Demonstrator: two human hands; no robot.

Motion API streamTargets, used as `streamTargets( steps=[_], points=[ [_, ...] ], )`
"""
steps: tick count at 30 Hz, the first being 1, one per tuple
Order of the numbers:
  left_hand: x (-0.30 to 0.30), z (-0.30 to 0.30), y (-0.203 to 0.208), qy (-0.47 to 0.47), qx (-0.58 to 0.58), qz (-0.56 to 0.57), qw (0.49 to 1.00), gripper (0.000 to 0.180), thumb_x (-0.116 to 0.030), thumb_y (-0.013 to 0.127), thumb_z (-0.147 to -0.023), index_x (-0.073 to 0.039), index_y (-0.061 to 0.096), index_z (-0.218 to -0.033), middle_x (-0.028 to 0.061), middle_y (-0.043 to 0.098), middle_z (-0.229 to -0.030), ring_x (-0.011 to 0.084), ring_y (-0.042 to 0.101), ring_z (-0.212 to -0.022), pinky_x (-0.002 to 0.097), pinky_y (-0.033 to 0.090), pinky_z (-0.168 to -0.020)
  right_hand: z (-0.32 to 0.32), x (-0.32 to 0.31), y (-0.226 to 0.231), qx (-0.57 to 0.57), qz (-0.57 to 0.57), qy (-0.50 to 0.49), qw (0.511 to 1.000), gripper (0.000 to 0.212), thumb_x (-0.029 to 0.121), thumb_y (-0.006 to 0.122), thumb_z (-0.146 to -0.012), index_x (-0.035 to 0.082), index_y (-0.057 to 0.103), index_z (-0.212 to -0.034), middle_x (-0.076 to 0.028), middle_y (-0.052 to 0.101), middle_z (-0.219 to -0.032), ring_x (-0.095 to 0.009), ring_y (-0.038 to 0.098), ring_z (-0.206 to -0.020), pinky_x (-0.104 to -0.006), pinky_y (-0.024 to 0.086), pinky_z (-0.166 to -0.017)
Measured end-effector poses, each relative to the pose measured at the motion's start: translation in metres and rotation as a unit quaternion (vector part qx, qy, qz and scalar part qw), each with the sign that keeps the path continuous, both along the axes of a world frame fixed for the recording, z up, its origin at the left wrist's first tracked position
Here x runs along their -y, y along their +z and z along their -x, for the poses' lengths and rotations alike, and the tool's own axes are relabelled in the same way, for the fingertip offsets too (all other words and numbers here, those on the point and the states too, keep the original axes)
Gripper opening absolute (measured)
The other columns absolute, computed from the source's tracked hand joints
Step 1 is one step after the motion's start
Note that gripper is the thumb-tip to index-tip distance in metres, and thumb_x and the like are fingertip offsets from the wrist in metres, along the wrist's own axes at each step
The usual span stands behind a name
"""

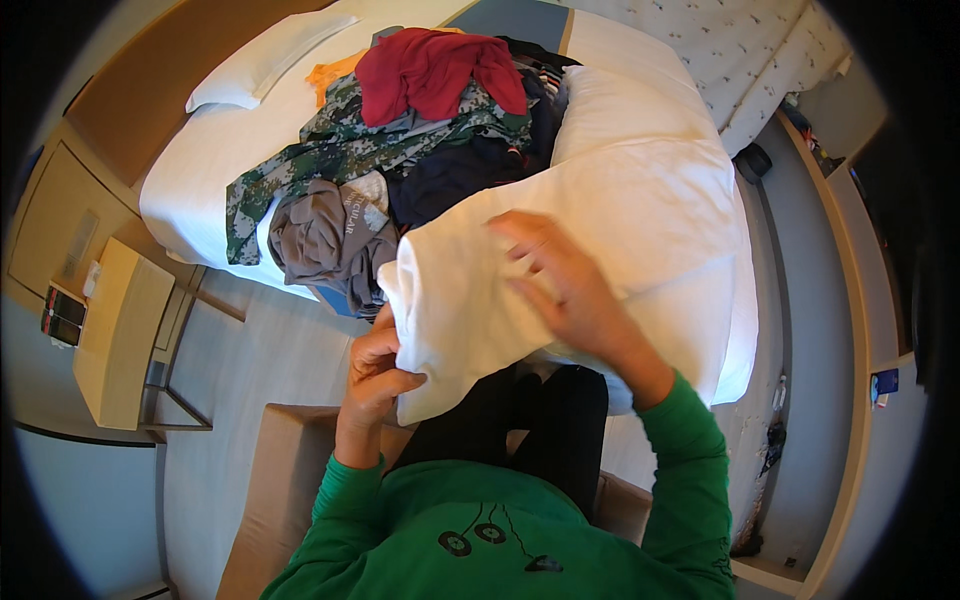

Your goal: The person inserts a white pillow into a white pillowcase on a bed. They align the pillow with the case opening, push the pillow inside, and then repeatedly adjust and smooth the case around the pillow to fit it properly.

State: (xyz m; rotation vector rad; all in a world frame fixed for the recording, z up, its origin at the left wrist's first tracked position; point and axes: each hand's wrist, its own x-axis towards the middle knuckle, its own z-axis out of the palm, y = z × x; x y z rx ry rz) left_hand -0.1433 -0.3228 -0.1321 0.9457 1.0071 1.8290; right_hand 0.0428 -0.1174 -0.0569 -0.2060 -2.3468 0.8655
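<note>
A white piece of cloth (470,310), perhaps a garment, stretches from my lap across the near edge of the bed. My left hand (372,375) pinches its left edge between thumb and fingers. Just above the cloth hovers my right hand (565,290), fingers apart and slightly blurred, holding nothing. Beyond my left hand lies a crumpled grey-brown garment (325,235) with pale lettering. Behind it, a heap on the bed holds a green camouflage garment (345,135), a dark navy garment (455,180) and a red garment (430,75) on top.
The white bed (190,210) fills the area ahead, with a pillow (270,65) at its left end. A small wooden table (125,330) stands at left. I sit on a brown seat (285,450). Along the right wall runs a wood-edged counter (860,300).
</note>
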Motion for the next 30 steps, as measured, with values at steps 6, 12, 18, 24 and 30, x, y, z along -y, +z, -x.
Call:
streamTargets(
  steps=[6, 12, 18, 24, 30],
  points=[
    [0.007, -0.005, 0.01, -0.039, -0.07, -0.014, 0.997, 0.014, -0.002, 0.069, -0.064, 0.002, 0.066, -0.077, 0.0179, 0.058, -0.135, 0.0277, 0.058, -0.121, 0.0365, 0.04, -0.104, 0.034, 0.042, 0.01, -0.07, -0.051, 0.038, 0.996, 0.06, -0.005, 0.063, -0.088, 0.007, 0.05, -0.146, -0.021, 0.056, -0.139, -0.04, 0.062, -0.119, -0.042, 0.056, -0.093],
    [0.003, -0.012, 0.011, -0.103, 0.012, -0.044, 0.994, 0.031, -0.025, 0.078, -0.076, -0.002, 0.064, -0.091, 0.0128, 0.063, -0.119, 0.0229, 0.061, -0.113, 0.0335, 0.042, -0.101, 0.018, 0.051, 0.005, -0.006, -0.048, 0.001, 0.999, 0.048, -0.002, 0.067, -0.088, 0.006, 0.058, -0.134, -0.017, 0.064, -0.107, -0.039, 0.067, -0.092, -0.0422, 0.056, -0.075],
    [-0.005, -0.034, 0.006, -0.058, 0.041, 0.032, 0.997, 0.019, -0.02, 0.069, -0.097, -0.007, 0.06, -0.108, 0.0013, 0.066, -0.106, 0.0073, 0.06, -0.097, 0.0235, 0.045, -0.088, -0.003, 0.084, -0.031, -0.098, -0.184, -0.093, 0.974, 0.027, 0.001, 0.072, -0.081, 0.001, 0.067, -0.107, -0.012, 0.062, -0.094, -0.03, 0.067, -0.077, -0.0371, 0.054, -0.065],
    [-0.007, 0.005, 0.002, 0.091, 0.125, 0.01, 0.988, 0.008, -0.015, 0.061, -0.103, -0.008, 0.062, -0.101, 0.002, 0.071, -0.094, 0.0092, 0.066, -0.085, 0.0262, 0.053, -0.08, -0.069, 0.12, -0.049, -0.14, -0.241, -0.188, 0.942, 0.035, -0.005, 0.073, -0.069, 0.001, 0.069, -0.102, -0.011, 0.063, -0.093, -0.025, 0.062, -0.066, -0.0351, 0.051, -0.055],
    [-0.026, 0.083, -0.009, 0.206, 0.135, -0.01, 0.969, 0.01, -0.016, 0.063, -0.102, -0.008, 0.063, -0.097, 0.0041, 0.072, -0.096, 0.013, 0.068, -0.086, 0.0297, 0.055, -0.082, -0.108, 0.169, -0.064, -0.099, -0.255, -0.125, 0.954, 0.028, -0.001, 0.072, -0.071, 0.002, 0.071, -0.099, -0.007, 0.062, -0.087, -0.019, 0.06, -0.064, -0.0297, 0.047, -0.052]
  ],
)
